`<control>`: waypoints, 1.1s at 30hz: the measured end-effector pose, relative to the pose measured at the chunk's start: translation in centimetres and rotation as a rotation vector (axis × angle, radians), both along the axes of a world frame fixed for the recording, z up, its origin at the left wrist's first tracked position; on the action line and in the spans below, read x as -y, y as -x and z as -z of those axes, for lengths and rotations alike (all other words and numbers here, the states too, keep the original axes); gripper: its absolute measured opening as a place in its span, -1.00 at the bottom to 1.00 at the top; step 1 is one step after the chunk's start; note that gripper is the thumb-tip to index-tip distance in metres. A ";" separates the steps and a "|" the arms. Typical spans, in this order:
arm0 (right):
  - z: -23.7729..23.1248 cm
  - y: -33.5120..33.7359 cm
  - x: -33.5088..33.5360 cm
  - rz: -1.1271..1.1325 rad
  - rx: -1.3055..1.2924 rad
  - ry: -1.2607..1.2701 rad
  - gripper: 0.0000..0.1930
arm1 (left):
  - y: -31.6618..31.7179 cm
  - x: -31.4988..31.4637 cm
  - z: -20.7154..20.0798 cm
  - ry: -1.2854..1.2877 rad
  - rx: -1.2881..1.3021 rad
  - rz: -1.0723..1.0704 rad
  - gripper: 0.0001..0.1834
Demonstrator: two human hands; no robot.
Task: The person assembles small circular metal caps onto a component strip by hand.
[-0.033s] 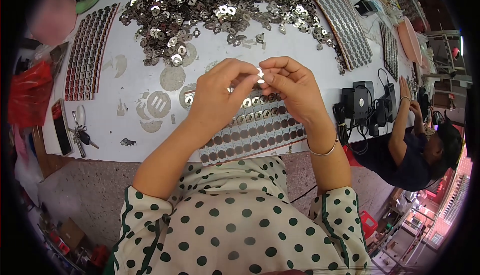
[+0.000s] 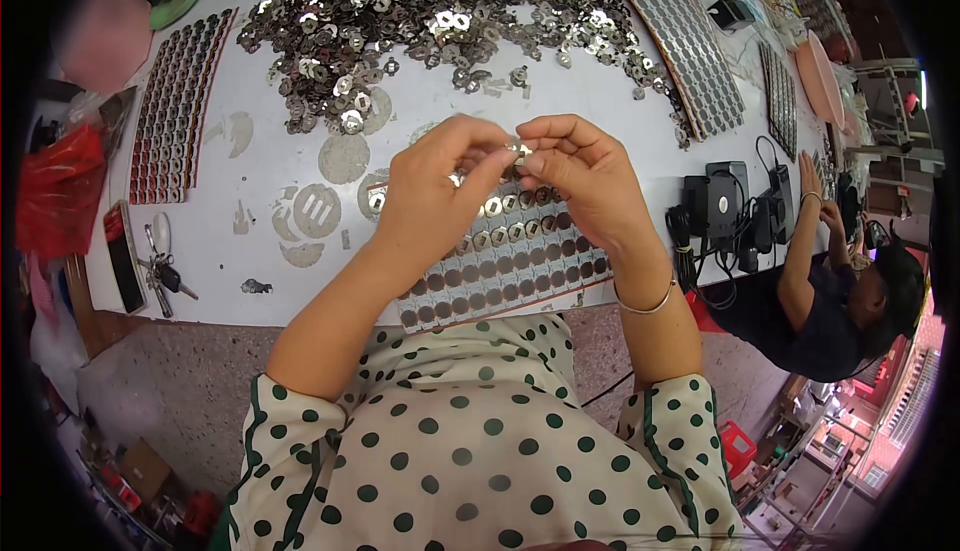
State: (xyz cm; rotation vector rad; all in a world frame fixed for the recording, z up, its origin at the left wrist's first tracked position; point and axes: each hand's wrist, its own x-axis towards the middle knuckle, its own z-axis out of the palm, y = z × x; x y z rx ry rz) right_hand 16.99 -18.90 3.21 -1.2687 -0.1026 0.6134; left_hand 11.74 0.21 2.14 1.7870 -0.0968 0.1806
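Between the fingertips of both hands is a small shiny metal piece [image 2: 520, 151], partly covered by the fingers. My left hand [image 2: 435, 176] pinches it from one side, and the thumb and fingertips of my right hand [image 2: 585, 176] grip the other. Below the hands, near the table's front edge, lies a flat panel [image 2: 490, 279] with rows of round spots. Its far rows carry bright round metal pieces [image 2: 492, 207] with a small hole in the middle; the near rows show dark round spots. My hands and forearms hide parts of the panel.
A large heap of loose metal pieces [image 2: 400, 26] spreads over the far table. Filled panels stand left [image 2: 180, 106] and right [image 2: 683, 56]. Keys [image 2: 168, 273] lie at left, black power adapters [image 2: 715, 206] at right. Another person [image 2: 820, 301] works at the right edge.
The metal piece between my fingertips has turned slightly, and its glint is smaller. My left hand has shifted very little; the panel and the heap stay put.
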 end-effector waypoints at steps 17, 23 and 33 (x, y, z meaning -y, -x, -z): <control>-1.4 3.0 0.3 0.021 0.203 0.094 -0.70 | 0.4 -1.5 1.2 1.009 -0.522 0.352 -0.81; -2.5 4.4 0.1 0.215 0.646 0.377 -0.71 | 1.5 -0.4 -0.3 0.683 -0.321 0.273 -0.80; -1.5 3.8 4.1 0.257 -0.031 -0.040 -0.83 | 4.5 -0.2 -0.3 -0.137 -0.008 0.176 -0.79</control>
